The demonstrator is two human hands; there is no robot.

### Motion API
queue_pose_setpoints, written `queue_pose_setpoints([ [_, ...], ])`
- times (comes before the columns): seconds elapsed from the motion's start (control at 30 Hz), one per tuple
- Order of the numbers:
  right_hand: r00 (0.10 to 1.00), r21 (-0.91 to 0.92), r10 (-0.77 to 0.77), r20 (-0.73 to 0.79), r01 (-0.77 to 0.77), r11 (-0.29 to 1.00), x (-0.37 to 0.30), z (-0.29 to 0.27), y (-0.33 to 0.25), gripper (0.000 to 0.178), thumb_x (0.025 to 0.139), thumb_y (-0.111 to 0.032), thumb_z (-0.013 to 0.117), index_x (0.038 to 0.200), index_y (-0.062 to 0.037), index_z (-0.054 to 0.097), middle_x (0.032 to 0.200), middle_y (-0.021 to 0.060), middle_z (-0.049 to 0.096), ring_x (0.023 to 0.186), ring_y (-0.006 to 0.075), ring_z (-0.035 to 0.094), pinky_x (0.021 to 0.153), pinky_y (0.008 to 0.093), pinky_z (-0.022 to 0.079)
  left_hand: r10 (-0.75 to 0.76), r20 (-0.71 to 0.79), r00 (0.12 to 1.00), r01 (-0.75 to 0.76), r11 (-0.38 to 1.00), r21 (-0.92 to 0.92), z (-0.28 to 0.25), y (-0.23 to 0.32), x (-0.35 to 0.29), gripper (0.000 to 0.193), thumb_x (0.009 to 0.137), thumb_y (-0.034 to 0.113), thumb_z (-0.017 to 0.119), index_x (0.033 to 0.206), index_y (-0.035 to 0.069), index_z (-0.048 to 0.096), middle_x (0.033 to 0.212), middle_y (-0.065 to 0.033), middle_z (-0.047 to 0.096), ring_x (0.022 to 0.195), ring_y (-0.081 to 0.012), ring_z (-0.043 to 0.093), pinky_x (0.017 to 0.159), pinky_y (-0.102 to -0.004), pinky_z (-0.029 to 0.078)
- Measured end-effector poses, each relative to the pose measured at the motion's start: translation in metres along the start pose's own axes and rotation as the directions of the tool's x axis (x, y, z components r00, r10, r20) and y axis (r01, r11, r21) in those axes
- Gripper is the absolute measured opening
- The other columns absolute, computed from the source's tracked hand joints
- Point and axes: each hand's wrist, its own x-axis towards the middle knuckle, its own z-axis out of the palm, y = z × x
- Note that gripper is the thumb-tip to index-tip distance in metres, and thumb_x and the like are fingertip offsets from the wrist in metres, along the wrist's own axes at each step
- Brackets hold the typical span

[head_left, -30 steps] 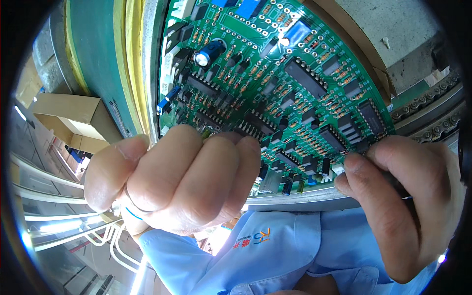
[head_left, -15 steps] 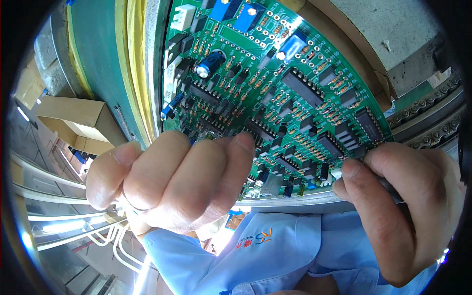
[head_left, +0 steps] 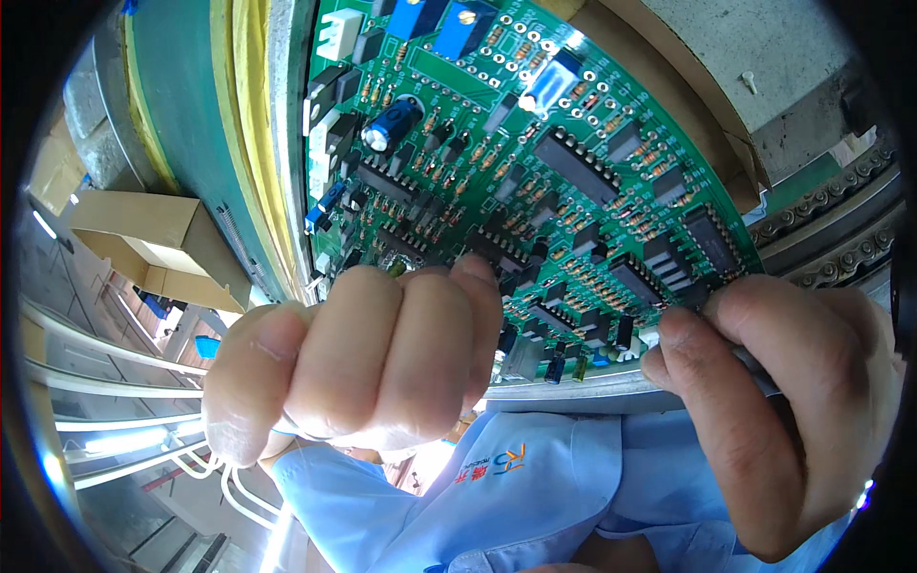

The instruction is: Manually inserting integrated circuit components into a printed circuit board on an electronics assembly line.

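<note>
A green circuit board (head_left: 487, 86), crowded with chips, resistors and blue capacitors, fills the upper middle of the head view, tilted. My left hand (head_left: 373, 358) is closed at the board's lower left, fingers curled in and one fingertip against the parts near a black chip (head_left: 499, 246). Whatever it may hold is hidden behind the fingers. At the lower right corner, my right hand (head_left: 788, 382) pinches the board's edge between fingers, close to another black chip (head_left: 638, 278). Its remaining fingers are folded under and partly out of sight.
A metal chain track (head_left: 821, 239) runs along the right. Beyond the board lies a brown cardboard strip (head_left: 683, 67). An open cardboard box (head_left: 162, 244) sits at the left, beside a green surface with yellow edging (head_left: 239, 105). A blue work jacket (head_left: 554, 468) shows below.
My left hand has shifted a little right and its fingers look more tightly curled. The board's left part has slid slightly left. My right hand has stayed nearly in place.
</note>
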Motion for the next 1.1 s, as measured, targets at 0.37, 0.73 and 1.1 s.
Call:
queue_pose_setpoints([
  [0.37,0.999,0.036,0.014,-0.030,-0.013,0.999,-0.002,0.007,-0.002,0.039,0.068,-0.015,0.075,0.101,0.0026,0.064,0.090,0.0144,0.060,0.064,0.0213,0.056,0.049,0.0306,0.041,-0.155,-0.002,0.988,0.155,0.988,-0.018,-0.003,0.005,0.012,0.010,0.069,0.033,0.061,0.075,0.029,0.054,0.077,0.0141,0.049,0.075,-0.0018,0.050,0.078,-0.0305,0.034],
  [0.73,0.997,0.037,-0.046,-0.057,0.049,0.998,0.000,0.002,0.004,0.037,0.068,-0.013,0.074,0.100,0.0022,0.064,0.091,0.0141,0.060,0.064,0.0208,0.056,0.049,0.0312,0.041,-0.042,0.160,0.986,0.083,0.963,-0.255,-0.021,-0.012,0.004,0.037,0.069,0.026,0.079,0.104,0.027,0.065,0.092,0.0085,0.046,0.090,-0.0086,0.052,0.092,-0.0395,0.031],
  [1.1,0.993,0.006,-0.004,-0.117,0.005,1.000,0.010,0.008,-0.004,0.034,0.068,-0.012,0.075,0.098,0.0017,0.065,0.088,0.0130,0.061,0.063,0.0198,0.057,0.050,0.0306,0.042,-0.050,0.108,0.993,0.077,0.961,-0.266,-0.012,-0.017,0.001,0.038,0.067,0.032,0.081,0.101,0.030,0.064,0.091,0.0088,0.042,0.090,-0.0086,0.051,0.097,-0.0395,0.030],
])
